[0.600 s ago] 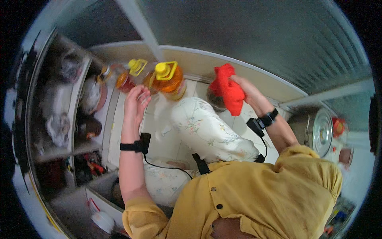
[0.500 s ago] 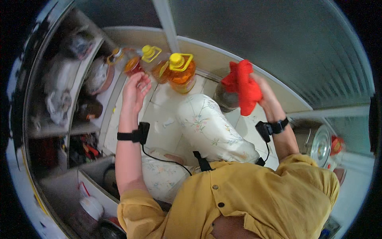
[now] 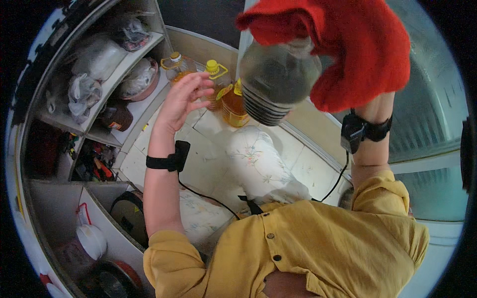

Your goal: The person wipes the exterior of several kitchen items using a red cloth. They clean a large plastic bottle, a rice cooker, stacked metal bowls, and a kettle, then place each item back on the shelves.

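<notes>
My right hand point(image 3: 376, 105) is almost wholly covered by a red cloth point(image 3: 365, 54), wrapped over the neck of a rounded clear bottle point(image 3: 278, 82). Dark contents fill much of the bottle, and its lower part is ribbed. It hangs tilted, high above the floor and close to the head camera; the cloth hides its top and my fingers. My left hand point(image 3: 186, 99) is raised on the left, fingers apart, holding nothing. Behind it stand several oil bottles: one with a brownish cap point(image 3: 177, 67), one with a yellow cap point(image 3: 213, 69), and a fuller one with orange oil point(image 3: 235, 107).
Open shelves on the left hold plastic bags point(image 3: 83, 94), a pink bowl point(image 3: 144, 82) under plastic and a brown container point(image 3: 118, 118). Lower down are a white pot point(image 3: 92, 241) and a dark pan point(image 3: 117, 278). Glass panels point(image 3: 427, 119) border the right side.
My right hand has lifted the dark bottle off the floor with the red cloth, bringing it up toward the head camera. My left hand has risen a little, its fingers spread wider.
</notes>
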{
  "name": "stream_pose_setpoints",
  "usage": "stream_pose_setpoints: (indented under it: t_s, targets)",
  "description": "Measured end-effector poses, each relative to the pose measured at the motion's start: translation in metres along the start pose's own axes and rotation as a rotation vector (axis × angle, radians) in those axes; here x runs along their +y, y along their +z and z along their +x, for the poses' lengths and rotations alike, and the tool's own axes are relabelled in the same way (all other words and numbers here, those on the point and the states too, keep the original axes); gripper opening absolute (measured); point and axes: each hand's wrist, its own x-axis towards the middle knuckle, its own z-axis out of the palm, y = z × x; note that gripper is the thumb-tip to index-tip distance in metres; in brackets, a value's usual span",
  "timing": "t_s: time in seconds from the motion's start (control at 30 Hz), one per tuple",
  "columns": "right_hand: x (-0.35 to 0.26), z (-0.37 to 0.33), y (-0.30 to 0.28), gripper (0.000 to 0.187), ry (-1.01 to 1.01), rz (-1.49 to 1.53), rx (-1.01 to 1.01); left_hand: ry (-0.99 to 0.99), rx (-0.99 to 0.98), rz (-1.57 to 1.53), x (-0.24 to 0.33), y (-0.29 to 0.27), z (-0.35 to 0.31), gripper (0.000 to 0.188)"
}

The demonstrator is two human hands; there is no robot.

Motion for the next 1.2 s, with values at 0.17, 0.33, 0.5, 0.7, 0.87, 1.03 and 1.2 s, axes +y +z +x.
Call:
stream_pose_setpoints:
  t_s: [0.17,0.33,0.5,0.7,0.87,1.03,1.2]
  targets:
    - [0.023,0.069,0.029,0.032,-0.061,-0.149,-0.058,0.048,0.008,-0.032,0.01,-0.014,-0.019,0.049]
    - [0.115,0.127,0.05,0.029,0.165,0.059,-0.216,-0.01,0.262,-0.07,-0.003,-0.07,-0.036,0.05]
    - [0.236,0.134,0.075,0.02,0.572,0.102,-0.054,-0.193,0.468,0.088,-0.033,-0.112,-0.05,0.05]
    - [0.343,0.132,0.083,0.023,0.755,0.072,0.093,-0.226,0.593,0.043,-0.055,-0.141,-0.062,0.042]
    - [0.401,0.127,0.062,0.028,0.851,0.105,0.11,-0.263,0.608,0.143,-0.061,-0.139,-0.065,0.037]
    - [0.432,0.11,0.046,0.035,0.905,-0.058,0.067,-0.329,0.59,0.273,-0.068,-0.138,-0.057,0.037]
    - [0.437,0.111,0.019,0.029,0.989,-0.37,-0.036,-0.378,0.593,0.243,-0.077,-0.143,-0.053,0.044]
